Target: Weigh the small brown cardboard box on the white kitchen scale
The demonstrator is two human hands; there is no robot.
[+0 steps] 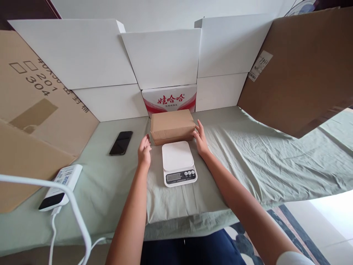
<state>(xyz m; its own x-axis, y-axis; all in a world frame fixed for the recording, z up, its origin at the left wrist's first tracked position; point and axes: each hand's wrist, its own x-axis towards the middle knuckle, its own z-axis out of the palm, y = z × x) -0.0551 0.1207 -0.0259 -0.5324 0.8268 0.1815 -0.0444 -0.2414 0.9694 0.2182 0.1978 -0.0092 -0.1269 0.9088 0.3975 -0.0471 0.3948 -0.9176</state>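
Observation:
A brown cardboard box (pixel 171 124) lies on the green cloth behind a white kitchen scale (pixel 178 162) with a small display and buttons at its front. My left hand (pixel 144 151) hovers with fingers apart just left of the box's near corner, not touching it as far as I can tell. My right hand (pixel 200 140) is open at the box's right end, fingertips touching or almost touching its side. Neither hand holds anything. The scale's platform is bare.
A black phone (pixel 121 142) lies left of the box. A white power bank (pixel 61 187) with a white cable (pixel 79 221) sits near the left front edge. White and brown cardboard panels (pixel 162 57) wall the back and sides; a red-printed carton (pixel 170 99) stands behind the box.

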